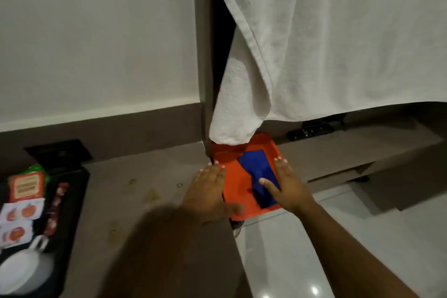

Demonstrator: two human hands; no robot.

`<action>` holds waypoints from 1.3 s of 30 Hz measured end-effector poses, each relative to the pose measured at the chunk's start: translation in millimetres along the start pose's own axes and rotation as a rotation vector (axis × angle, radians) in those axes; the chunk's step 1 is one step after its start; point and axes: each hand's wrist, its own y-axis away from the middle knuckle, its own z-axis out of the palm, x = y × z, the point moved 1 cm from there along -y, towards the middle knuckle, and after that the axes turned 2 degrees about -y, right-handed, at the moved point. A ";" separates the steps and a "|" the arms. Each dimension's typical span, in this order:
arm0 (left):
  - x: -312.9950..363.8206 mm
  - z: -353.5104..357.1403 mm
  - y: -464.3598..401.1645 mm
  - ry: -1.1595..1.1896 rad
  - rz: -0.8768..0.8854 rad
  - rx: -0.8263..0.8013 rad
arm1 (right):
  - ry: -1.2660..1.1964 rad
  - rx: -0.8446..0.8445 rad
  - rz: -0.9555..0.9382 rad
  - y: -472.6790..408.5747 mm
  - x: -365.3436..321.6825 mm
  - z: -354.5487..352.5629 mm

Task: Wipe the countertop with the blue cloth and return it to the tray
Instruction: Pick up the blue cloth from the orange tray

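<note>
A folded blue cloth [258, 172] lies in an orange tray [235, 185] at the right end of the grey countertop [145, 184]. My right hand [286, 185] rests on the tray's right side, thumb pressing on the cloth, fingers stretched along its right edge. My left hand [208, 189] lies flat with spread fingers over the tray's left edge and the counter. Neither hand has lifted anything.
A white towel [314, 43] hangs down from above, its corner touching the tray's back. A black tray [70, 203] at the left holds sachets [25, 187] and a white cup [21, 271]. Several coins or spots dot the counter. Glossy floor lies to the right.
</note>
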 end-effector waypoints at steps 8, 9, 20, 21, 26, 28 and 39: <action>39.6 74.7 -74.5 -0.122 0.020 -0.125 | 0.145 -0.144 -0.191 -82.7 58.1 70.3; 40.4 77.4 -77.6 -0.113 0.007 -0.140 | 0.157 -0.149 -0.213 -92.2 61.0 76.7; 40.7 89.5 -86.7 -0.261 -0.040 -0.316 | 0.097 -0.023 -0.221 -112.5 72.4 112.2; 40.4 89.8 -87.1 -0.263 -0.039 -0.316 | 0.097 -0.016 -0.221 -113.2 72.1 113.2; 39.7 90.7 -85.3 -0.203 -0.036 -0.295 | 0.074 -0.053 -0.190 -116.3 71.3 112.2; 40.2 85.9 -79.6 -0.147 -0.029 -0.214 | 0.054 -0.084 -0.190 -116.6 68.7 105.3; -31.6 19.6 62.1 -0.120 -0.309 0.124 | -0.345 0.123 -0.042 -75.4 -4.8 40.2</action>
